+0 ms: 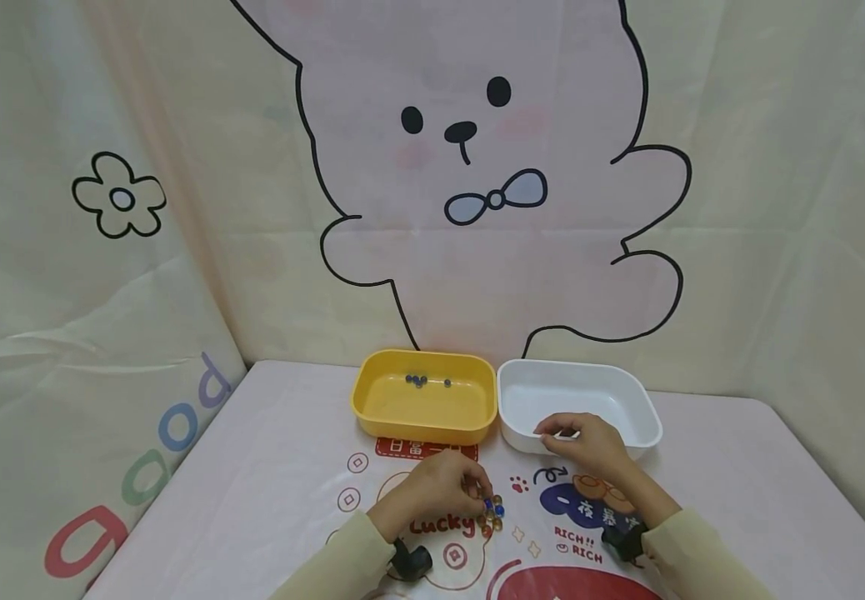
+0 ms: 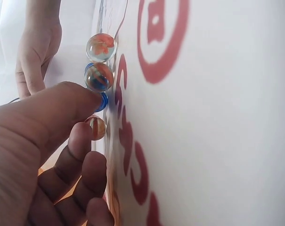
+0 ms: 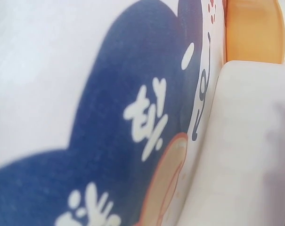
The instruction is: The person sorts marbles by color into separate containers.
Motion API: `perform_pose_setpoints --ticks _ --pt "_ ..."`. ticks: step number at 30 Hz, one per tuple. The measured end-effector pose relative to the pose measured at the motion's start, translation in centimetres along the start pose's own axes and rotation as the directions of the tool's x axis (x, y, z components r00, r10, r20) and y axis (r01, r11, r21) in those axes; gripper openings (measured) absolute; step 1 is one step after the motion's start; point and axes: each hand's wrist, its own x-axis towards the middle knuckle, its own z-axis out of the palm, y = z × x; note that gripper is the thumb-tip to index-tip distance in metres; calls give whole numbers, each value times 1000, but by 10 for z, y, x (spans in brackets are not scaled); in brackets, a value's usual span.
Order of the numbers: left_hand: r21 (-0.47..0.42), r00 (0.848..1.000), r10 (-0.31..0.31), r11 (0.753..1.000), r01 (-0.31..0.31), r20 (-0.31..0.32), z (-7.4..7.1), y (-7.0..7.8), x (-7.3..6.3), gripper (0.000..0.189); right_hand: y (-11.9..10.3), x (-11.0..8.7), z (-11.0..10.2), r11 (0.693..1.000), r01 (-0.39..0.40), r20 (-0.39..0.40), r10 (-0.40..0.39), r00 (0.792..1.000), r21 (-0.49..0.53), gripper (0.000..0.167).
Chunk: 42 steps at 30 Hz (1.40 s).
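My left hand (image 1: 440, 487) is low over the table at a small cluster of glass marbles (image 1: 497, 524), some blue, some amber-orange. In the left wrist view, the thumb (image 2: 78, 101) partly covers a blue marble (image 2: 103, 102) and seems to pinch it; the opposing fingertip is hidden. An orange-striped marble (image 2: 97, 129) sits beside the curled fingers, and two clearer orange-swirled ones, including the top marble (image 2: 101, 47), are farther along. My right hand (image 1: 590, 446) is over the front rim of a white basin (image 1: 631, 417), thumb and forefinger close together. Anything between them is too small to tell.
A yellow basin (image 1: 372, 417) holding several dark blue marbles (image 1: 416, 380) stands left of the white basin, close against it. Both are at the back of the printed tablecloth (image 1: 275, 467). A curtain with a bear drawing (image 1: 470, 275) hangs behind.
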Motion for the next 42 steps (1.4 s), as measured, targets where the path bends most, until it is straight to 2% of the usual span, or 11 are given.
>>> perform_pose_setpoints --ticks 15,21,31,42 --pt "9 1000 28 1000 -28 -3 -1 -2 2 12 -3 -2 -1 1000 2 -1 -2 1000 12 12" --pt "-15 1000 7 1000 -7 -10 -7 1 2 11 -2 -1 -2 1000 2 -2 -2 1000 8 12" --pt "-40 997 69 997 -71 -43 -16 1 1 7 -1 -1 -1 1000 -2 -2 2 1000 7 10" --pt "-140 994 92 985 -99 -56 -31 5 0 7 -2 -1 0 1000 -15 3 15 1000 8 10"
